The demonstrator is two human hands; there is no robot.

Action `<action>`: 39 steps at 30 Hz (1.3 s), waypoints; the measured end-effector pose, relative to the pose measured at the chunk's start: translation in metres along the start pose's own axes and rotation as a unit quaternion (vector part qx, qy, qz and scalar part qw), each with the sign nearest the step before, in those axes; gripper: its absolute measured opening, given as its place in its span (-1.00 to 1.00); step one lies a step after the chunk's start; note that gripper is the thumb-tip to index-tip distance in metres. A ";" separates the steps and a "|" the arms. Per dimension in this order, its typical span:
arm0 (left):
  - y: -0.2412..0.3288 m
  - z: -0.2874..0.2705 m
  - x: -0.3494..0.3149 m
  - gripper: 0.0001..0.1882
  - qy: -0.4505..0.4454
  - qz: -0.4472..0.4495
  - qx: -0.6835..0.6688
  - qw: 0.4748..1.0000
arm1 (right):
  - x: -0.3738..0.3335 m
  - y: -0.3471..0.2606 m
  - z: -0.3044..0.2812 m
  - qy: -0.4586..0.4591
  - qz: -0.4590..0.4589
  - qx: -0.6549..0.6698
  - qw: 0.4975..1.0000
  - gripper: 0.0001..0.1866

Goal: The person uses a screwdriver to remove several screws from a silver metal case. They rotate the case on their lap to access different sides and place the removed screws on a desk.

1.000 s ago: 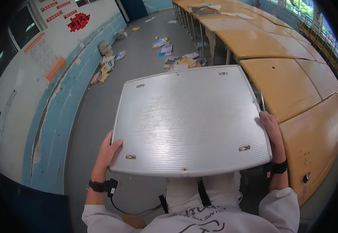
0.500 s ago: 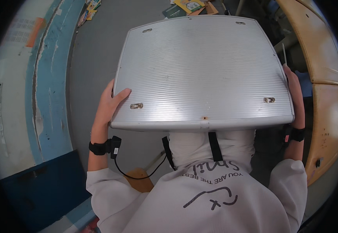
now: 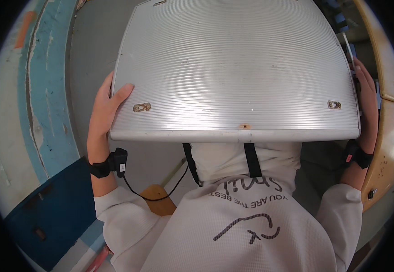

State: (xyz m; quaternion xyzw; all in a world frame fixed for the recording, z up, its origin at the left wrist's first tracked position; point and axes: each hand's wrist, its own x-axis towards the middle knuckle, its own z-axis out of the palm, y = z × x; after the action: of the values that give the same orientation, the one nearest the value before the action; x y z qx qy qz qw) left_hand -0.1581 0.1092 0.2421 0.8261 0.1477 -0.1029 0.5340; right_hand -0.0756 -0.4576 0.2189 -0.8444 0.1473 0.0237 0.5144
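Note:
A large silver ribbed metal panel [image 3: 233, 68] spans the space in front of my torso, its face toward me. Small keyhole-shaped slots [image 3: 141, 107] are set near its corners, and a rust-marked hole sits by its near edge. My left hand [image 3: 108, 102] grips the left edge, thumb on the ribbed face and fingers hidden behind. At the opposite edge, my right hand [image 3: 367, 90] lies along the side of the panel, its fingers partly hidden. Close to those fingertips a thin, light-edged flat piece [image 3: 348, 47] sticks up; its kind I cannot make out.
A blue and white wall [image 3: 52, 90] with peeling paint runs along the left, above a dark blue panel [image 3: 52, 213]. Wooden desks [image 3: 387, 131] stand at the right. Behind my left arm is a wooden seat [image 3: 159, 199]. A black cable [image 3: 147, 198] hangs from my left wrist band.
The metal panel has come nearer and appears larger, its far edge now partly outside the view. Both hands have moved outward with it and keep their places on its edges.

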 end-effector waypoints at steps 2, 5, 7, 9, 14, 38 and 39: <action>0.000 -0.003 0.000 -0.25 -0.006 -0.006 0.010 1.000 | -0.013 -0.020 -0.009 -0.001 -0.106 -0.087 0.991 -0.51; -0.002 -0.001 0.003 -0.28 -0.014 -0.006 -0.013 1.000 | -0.028 -0.051 -0.025 0.015 -0.152 -0.082 0.985 -0.48; -0.002 -0.001 0.002 -0.29 -0.011 -0.005 -0.009 1.000 | -0.033 -0.057 -0.031 -0.015 -0.213 -0.049 0.976 -0.45; -0.001 -0.002 0.001 -0.31 -0.009 -0.003 -0.004 1.000 | -0.045 -0.066 -0.022 0.092 -0.175 0.075 0.978 -0.48; 0.001 -0.002 0.002 -0.30 -0.009 -0.002 0.006 1.000 | -0.040 -0.061 -0.029 -0.274 -0.103 0.549 0.783 -0.37; 0.007 -0.001 -0.004 -0.33 -0.004 0.004 -0.035 0.999 | -0.129 -0.118 0.126 -0.269 -0.115 0.205 0.934 -0.70; 0.006 -0.001 -0.004 -0.33 -0.004 0.004 -0.036 0.999 | -0.129 -0.119 0.126 -0.265 -0.119 0.200 0.936 -0.69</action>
State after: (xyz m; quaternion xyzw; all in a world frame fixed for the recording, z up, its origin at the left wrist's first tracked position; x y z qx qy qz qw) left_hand -0.1596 0.1068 0.2491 0.8067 0.1457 -0.0992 0.5641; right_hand -0.1527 -0.2672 0.2873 -0.6983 -0.0941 0.1558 0.6923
